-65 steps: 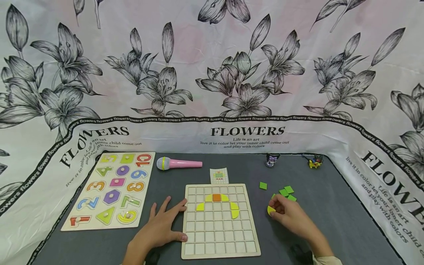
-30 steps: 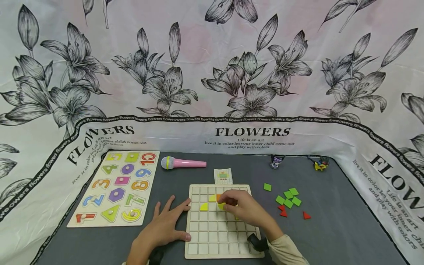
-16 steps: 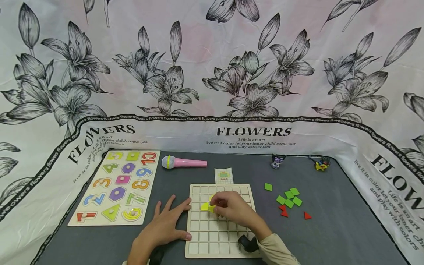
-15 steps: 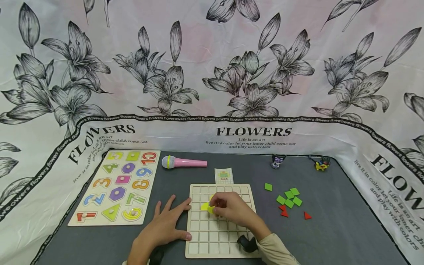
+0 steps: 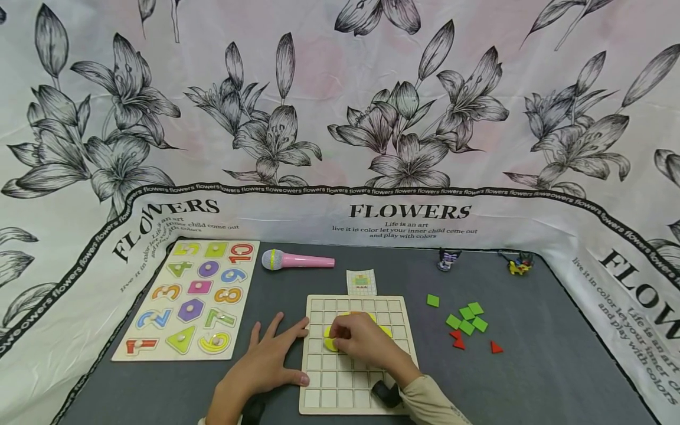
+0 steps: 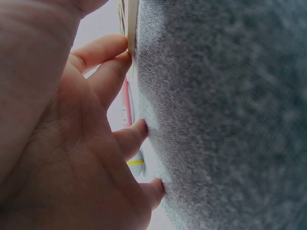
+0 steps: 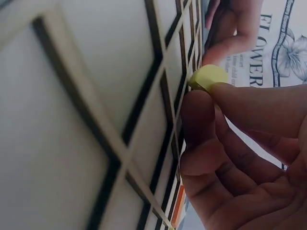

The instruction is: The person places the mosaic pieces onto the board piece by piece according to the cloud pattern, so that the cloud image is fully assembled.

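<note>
A wooden grid board (image 5: 340, 398) lies on the dark cloth, bearing yellow quarter-round tiles and an orange tile mostly covered by my right hand (image 5: 363, 342). That hand pinches a yellow quarter-round tile (image 7: 209, 76) between thumb and finger, at the left part of the grid below another yellow tile. My left hand (image 5: 262, 363) lies spread along the board's left edge, its fingertips and thumb touching that edge. In the left wrist view the fingers (image 6: 110, 72) are extended against the board's side. A small pattern card (image 5: 361, 282) sits just beyond the board.
Several green square tiles (image 5: 467, 327) and a few red triangle tiles (image 5: 496, 347) lie right of the board. A number puzzle board (image 5: 180, 307) is at the left. A pink toy microphone (image 5: 305, 260) and two small figurines (image 5: 448, 259) stand along the back.
My right hand picked up the yellow tile beside the green ones, carried it left over the board and brought it to the grid's left part. My left hand stayed at the board's edge.
</note>
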Demonstrator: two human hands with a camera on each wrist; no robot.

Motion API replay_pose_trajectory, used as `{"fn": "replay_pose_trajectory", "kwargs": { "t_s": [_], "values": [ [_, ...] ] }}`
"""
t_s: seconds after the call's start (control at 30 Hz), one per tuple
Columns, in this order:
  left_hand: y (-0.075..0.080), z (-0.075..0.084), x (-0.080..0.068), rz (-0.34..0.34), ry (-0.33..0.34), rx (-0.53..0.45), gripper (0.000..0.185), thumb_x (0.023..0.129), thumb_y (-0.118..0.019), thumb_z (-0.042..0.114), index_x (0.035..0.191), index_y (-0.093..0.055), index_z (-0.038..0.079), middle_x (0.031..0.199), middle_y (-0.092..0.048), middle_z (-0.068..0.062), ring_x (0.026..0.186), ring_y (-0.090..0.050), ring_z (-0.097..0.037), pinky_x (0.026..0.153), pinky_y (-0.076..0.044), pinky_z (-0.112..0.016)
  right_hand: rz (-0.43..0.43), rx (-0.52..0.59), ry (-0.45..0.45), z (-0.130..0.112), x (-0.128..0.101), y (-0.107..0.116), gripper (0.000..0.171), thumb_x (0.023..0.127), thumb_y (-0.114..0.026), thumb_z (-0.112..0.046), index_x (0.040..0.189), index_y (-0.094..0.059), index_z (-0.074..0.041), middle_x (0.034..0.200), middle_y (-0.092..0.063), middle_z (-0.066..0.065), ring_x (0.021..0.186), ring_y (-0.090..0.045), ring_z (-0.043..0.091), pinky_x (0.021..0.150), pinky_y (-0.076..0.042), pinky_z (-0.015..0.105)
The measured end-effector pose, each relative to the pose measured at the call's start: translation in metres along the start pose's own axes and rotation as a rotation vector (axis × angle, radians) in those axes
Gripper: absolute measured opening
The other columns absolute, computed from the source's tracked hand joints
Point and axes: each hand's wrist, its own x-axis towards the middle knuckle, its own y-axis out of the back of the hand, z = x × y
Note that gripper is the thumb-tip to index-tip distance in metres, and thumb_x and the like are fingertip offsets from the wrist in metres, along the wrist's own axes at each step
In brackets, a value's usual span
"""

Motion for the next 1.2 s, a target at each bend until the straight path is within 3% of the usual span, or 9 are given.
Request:
{"fn": "replay_pose_trajectory", "kwargs": {
  "t_s": [0.23, 0.6, 0.77, 0.93, 1.2],
  "values": [
    [0.000, 0.001, 0.000, 0.000, 0.000, 0.006, 0.111, 0.075, -0.094, 0.050, 0.167, -0.041, 0.018, 0.152, -0.061, 0.004, 0.161, -0.012, -0.048, 0.120, 0.007, -0.076, 0.019, -0.039, 0.011, -0.001, 0.002, -0.003, 0.016, 0.091, -0.076, 0.007, 0.090, -0.075, -0.009, 0.080, -0.066, -0.010, 0.070, -0.056, 0.001, 0.065, -0.052, 0.023],
    [-0.001, 0.002, 0.002, 0.000, 0.002, 0.011, 0.111, 0.075, -0.094, 0.049, 0.167, -0.041, 0.018, 0.152, -0.060, 0.004, 0.161, -0.012, -0.048, 0.121, 0.008, -0.076, 0.010, -0.188, -0.015, -0.003, 0.001, -0.005, 0.013, 0.092, -0.078, 0.001, 0.087, -0.073, -0.010, 0.080, -0.059, -0.010, 0.075, -0.052, 0.006, 0.070, -0.050, 0.027],
    [-0.001, 0.001, 0.002, 0.002, 0.001, 0.010, 0.111, 0.075, -0.094, 0.050, 0.167, -0.041, 0.018, 0.152, -0.061, 0.004, 0.161, -0.013, -0.049, 0.120, 0.007, -0.076, 0.023, -0.224, -0.030, -0.004, -0.001, -0.003, 0.020, 0.093, -0.077, 0.002, 0.083, -0.069, -0.013, 0.077, -0.055, -0.010, 0.071, -0.049, 0.005, 0.064, -0.048, 0.025],
    [-0.001, 0.001, 0.001, -0.006, 0.014, 0.005, 0.113, 0.074, -0.095, 0.049, 0.168, -0.040, 0.018, 0.152, -0.061, 0.004, 0.161, -0.012, -0.048, 0.120, 0.007, -0.076, 0.063, -0.193, -0.030, -0.001, -0.010, 0.008, 0.023, 0.092, -0.076, 0.005, 0.083, -0.067, -0.013, 0.079, -0.055, -0.009, 0.072, -0.050, 0.005, 0.063, -0.048, 0.025],
    [0.000, 0.001, 0.001, -0.004, 0.033, 0.004, 0.114, 0.073, -0.096, 0.049, 0.168, -0.041, 0.020, 0.152, -0.060, 0.005, 0.161, -0.010, -0.047, 0.120, 0.010, -0.076, 0.152, -0.162, -0.069, 0.017, -0.032, 0.036, 0.009, 0.096, -0.076, 0.000, 0.093, -0.074, -0.009, 0.086, -0.061, -0.008, 0.076, -0.055, 0.007, 0.065, -0.051, 0.028]
  ]
}}
